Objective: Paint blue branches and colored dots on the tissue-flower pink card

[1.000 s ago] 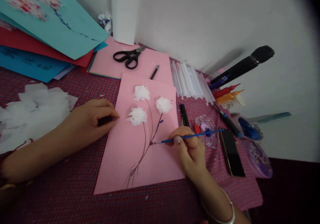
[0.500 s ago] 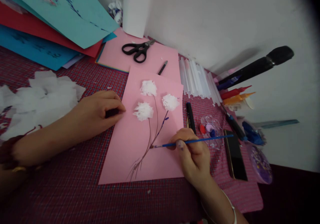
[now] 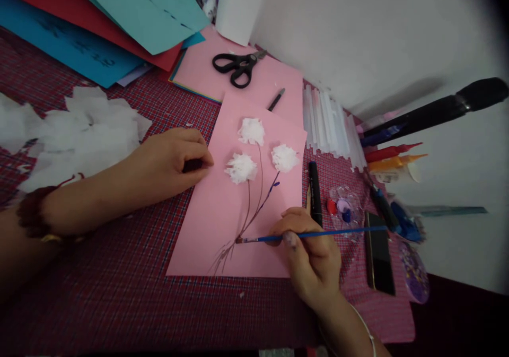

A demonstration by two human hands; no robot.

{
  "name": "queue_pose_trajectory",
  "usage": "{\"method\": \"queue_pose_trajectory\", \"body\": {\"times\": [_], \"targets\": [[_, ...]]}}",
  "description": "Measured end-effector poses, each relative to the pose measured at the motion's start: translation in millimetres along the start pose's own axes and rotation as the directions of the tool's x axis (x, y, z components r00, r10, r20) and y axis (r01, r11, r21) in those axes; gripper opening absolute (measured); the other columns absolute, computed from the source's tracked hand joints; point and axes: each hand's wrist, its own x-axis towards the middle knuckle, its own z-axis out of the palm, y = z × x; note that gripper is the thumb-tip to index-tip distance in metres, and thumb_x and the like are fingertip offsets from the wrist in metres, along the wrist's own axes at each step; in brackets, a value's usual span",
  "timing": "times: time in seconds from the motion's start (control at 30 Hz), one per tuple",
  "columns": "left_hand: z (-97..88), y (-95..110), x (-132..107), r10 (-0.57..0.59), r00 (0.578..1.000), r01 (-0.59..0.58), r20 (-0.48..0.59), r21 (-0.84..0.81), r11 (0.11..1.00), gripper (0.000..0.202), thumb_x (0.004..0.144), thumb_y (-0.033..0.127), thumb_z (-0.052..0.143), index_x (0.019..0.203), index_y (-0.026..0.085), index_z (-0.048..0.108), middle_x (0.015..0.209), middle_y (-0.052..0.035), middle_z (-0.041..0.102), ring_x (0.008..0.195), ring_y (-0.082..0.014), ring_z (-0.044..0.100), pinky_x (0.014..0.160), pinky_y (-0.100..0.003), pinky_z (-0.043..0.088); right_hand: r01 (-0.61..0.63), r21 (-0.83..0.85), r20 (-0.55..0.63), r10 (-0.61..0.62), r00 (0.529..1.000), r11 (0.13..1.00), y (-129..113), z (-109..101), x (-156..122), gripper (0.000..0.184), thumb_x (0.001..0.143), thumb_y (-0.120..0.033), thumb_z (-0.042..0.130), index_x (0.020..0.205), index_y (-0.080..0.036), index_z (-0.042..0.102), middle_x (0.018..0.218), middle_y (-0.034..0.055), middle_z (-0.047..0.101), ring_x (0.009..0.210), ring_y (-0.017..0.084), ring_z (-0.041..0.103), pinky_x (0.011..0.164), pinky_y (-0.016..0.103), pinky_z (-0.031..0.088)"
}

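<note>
My right hand (image 3: pixel 312 256) grips a thin blue paintbrush (image 3: pixel 274 237). The brush tip touches the painted stems low on a pink paper sheet (image 3: pixel 207 229). Three fluffy white paper flowers (image 3: pixel 251 131) sit on the sheet above these thin brown stems, and the right stem carries dark purple-blue paint. My left hand (image 3: pixel 175 158) rests at the sheet's left edge, fingers curled and thumb tip close to the index finger, with nothing visible between them. A clear palette (image 3: pixel 345 212) with red, lilac and dark blue paint lies right of the sheet.
Black scissors (image 3: pixel 238 66) and a pen (image 3: pixel 276 99) lie on more pink paper behind. White tissue pieces (image 3: pixel 93 134) are at left, below coloured sheets (image 3: pixel 135 17). To the right are glue sticks (image 3: pixel 330 123), a black marker (image 3: pixel 314 190), a phone (image 3: pixel 379 264) and paint tubes (image 3: pixel 393 153).
The brush tip has moved down along the stems to where they meet. The whole view has shifted, so most things appear farther right. My left hand keeps its place at the sheet's edge.
</note>
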Motion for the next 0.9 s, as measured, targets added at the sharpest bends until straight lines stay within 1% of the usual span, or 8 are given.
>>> {"method": "queue_pose_trajectory", "body": {"times": [0.17, 0.37, 0.53, 0.63, 0.7, 0.8, 0.9], "targets": [[0.9, 0, 0, 0.024, 1.000, -0.025, -0.019, -0.016, 1.000, 0.028, 0.086, 0.036, 0.046, 0.082, 0.021, 0.069, 0.086, -0.0026, 0.065, 0.084, -0.0179, 0.060, 0.079, -0.030, 0.044, 0.029, 0.022, 0.043, -0.030, 0.999, 0.999, 0, 2, -5, 0.024, 0.089, -0.006, 0.046, 0.093, -0.025, 0.060, 0.074, -0.0020, 0.064, 0.066, 0.015, 0.059, 0.079, 0.041, 0.048], [1.3, 1, -1, 0.045, 0.999, -0.046, -0.030, -0.022, 0.999, 0.026, 0.087, 0.032, 0.047, 0.082, 0.021, 0.069, 0.086, -0.0024, 0.064, 0.082, -0.0167, 0.060, 0.077, -0.030, 0.044, 0.022, 0.071, 0.114, -0.031, 0.993, 0.997, -4, 4, -7, 0.026, 0.087, -0.004, 0.046, 0.093, -0.026, 0.059, 0.076, -0.0004, 0.065, 0.066, 0.016, 0.059, 0.073, 0.040, 0.050], [-0.6, 2, -1, 0.014, 1.000, -0.015, -0.018, -0.040, 0.999, 0.028, 0.086, 0.034, 0.045, 0.081, 0.022, 0.069, 0.086, -0.0029, 0.064, 0.083, -0.0169, 0.059, 0.079, -0.031, 0.044, 0.031, 0.118, 0.131, -0.047, 0.990, 0.993, -5, 6, -10, 0.027, 0.089, -0.006, 0.047, 0.099, -0.028, 0.059, 0.077, -0.0006, 0.065, 0.069, 0.017, 0.060, 0.077, 0.042, 0.049], [-1.4, 3, 0, 0.001, 1.000, -0.001, -0.005, -0.048, 0.999, 0.028, 0.086, 0.035, 0.045, 0.079, 0.022, 0.068, 0.086, -0.0031, 0.064, 0.083, -0.0173, 0.058, 0.080, -0.032, 0.044, -0.015, 0.188, 0.158, -0.016, 0.987, 0.982, -6, 6, -10, 0.024, 0.092, -0.009, 0.046, 0.096, -0.026, 0.061, 0.076, 0.0000, 0.064, 0.068, 0.016, 0.059, 0.076, 0.041, 0.048], [-0.8, 3, 0, 0.011, 1.000, -0.011, -0.004, -0.047, 0.999, 0.027, 0.086, 0.034, 0.045, 0.079, 0.022, 0.069, 0.086, -0.0029, 0.064, 0.082, -0.0173, 0.058, 0.079, -0.032, 0.044, -0.055, 0.252, 0.124, 0.025, 0.992, 0.966, -6, 5, -9, 0.022, 0.095, -0.012, 0.046, 0.093, -0.025, 0.063, 0.074, 0.0002, 0.064, 0.068, 0.016, 0.059, 0.074, 0.039, 0.048], [1.7, 0, -1, 0.038, 0.999, -0.039, -0.020, -0.055, 0.998, 0.025, 0.086, 0.032, 0.048, 0.081, 0.021, 0.069, 0.085, -0.0022, 0.063, 0.081, -0.0168, 0.058, 0.077, -0.031, 0.044, -0.100, 0.340, -0.033, 0.118, 0.993, 0.935, 1, 0, -8, 0.020, 0.097, -0.018, 0.048, 0.093, -0.025, 0.066, 0.070, -0.0012, 0.060, 0.066, 0.015, 0.057, 0.069, 0.034, 0.047], [3.4, -5, -2, 0.041, 0.999, -0.043, -0.035, -0.054, 0.998, 0.024, 0.089, 0.033, 0.049, 0.082, 0.020, 0.068, 0.085, -0.0020, 0.063, 0.081, -0.0168, 0.058, 0.076, -0.030, 0.044, -0.144, 0.387, -0.184, 0.229, 0.956, 0.911, 15, -10, -6, 0.017, 0.097, -0.020, 0.051, 0.094, -0.024, 0.067, 0.070, -0.0024, 0.060, 0.063, 0.013, 0.056, 0.063, 0.029, 0.046]]}}
